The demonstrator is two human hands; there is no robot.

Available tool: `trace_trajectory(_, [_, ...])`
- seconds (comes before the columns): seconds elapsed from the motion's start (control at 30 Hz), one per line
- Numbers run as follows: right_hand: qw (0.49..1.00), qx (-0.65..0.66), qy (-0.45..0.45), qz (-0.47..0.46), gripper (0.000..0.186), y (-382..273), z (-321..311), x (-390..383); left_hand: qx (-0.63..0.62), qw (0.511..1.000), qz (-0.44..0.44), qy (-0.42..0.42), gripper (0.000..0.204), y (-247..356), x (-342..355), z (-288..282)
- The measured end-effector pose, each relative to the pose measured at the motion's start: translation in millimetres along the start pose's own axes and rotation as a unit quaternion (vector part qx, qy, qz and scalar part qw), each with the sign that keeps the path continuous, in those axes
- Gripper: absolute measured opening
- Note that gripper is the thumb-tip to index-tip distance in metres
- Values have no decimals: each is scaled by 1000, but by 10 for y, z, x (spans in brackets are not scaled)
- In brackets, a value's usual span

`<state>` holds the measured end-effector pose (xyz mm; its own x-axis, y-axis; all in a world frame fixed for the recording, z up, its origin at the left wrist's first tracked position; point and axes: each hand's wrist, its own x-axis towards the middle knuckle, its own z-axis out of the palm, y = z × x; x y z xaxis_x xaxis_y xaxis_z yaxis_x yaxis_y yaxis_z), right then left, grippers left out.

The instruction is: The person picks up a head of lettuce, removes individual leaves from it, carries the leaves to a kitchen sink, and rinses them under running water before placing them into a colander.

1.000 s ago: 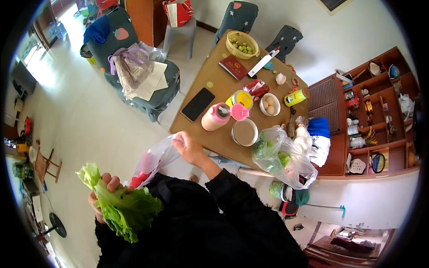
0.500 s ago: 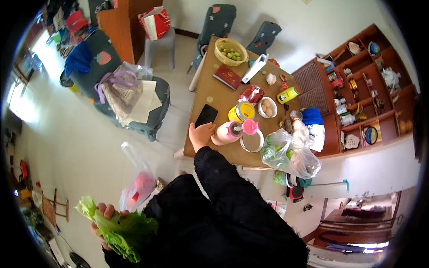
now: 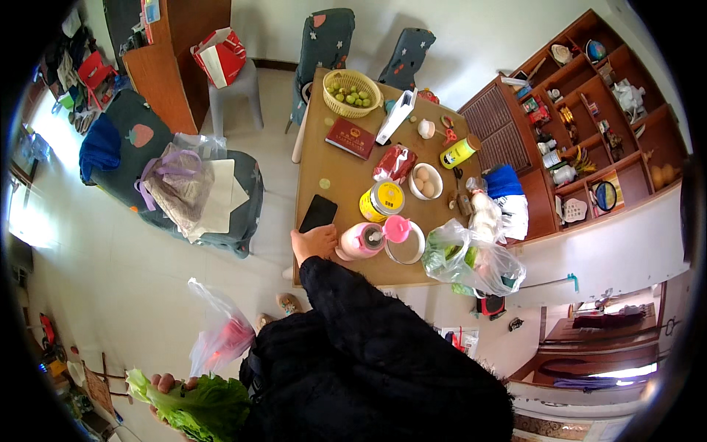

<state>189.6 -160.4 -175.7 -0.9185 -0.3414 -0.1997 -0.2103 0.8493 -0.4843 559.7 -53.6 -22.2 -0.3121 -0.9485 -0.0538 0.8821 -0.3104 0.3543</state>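
At the lower left, my left hand is closed round the stem end of a leafy green lettuce. Its leaves spread toward my black sleeve. My right hand lies on the near left corner of the table, against the lower end of a black phone; its fingers show only partly and look outstretched. Just right of it stands a pink bottle with its lid flipped up. Behind the bottle is a yellow-labelled can, and beside it a round white container.
A basket of green fruit, a dark red booklet, a bowl of eggs and a clear bag of vegetables are on the table. A plastic bag with reddish contents is near my feet. A covered chair stands left.
The view has shifted, so the table sits further left and lower. The lettuce in my left hand is lower in the picture. My right hand stays by the phone.
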Motion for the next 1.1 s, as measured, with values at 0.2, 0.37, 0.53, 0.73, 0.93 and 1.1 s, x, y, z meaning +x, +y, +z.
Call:
trace_trajectory(0.2, [960,248,-117,52,56,-75,-140,63,52,999,5,7,28,-102,99,18])
trace_trajectory(0.37, [860,475,-187,-2,36,171,64,168,1,998,53,33,25,-176,224,35])
trace_trajectory(0.53, [855,396,-333,-38,56,131,-63,-102,37,994,78,63,27,-139,391,167])
trace_trajectory(0.73, [867,306,-360,-160,102,0,129,-470,32,992,119,26,32,163,553,89])
trace_trajectory(0.93, [873,193,-327,-307,110,-383,400,-929,5,988,147,54,27,667,726,-106])
trace_trajectory(1.1, [824,165,-271,-470,112,-1298,434,-1571,-21,986,154,63,33,1240,818,-376])
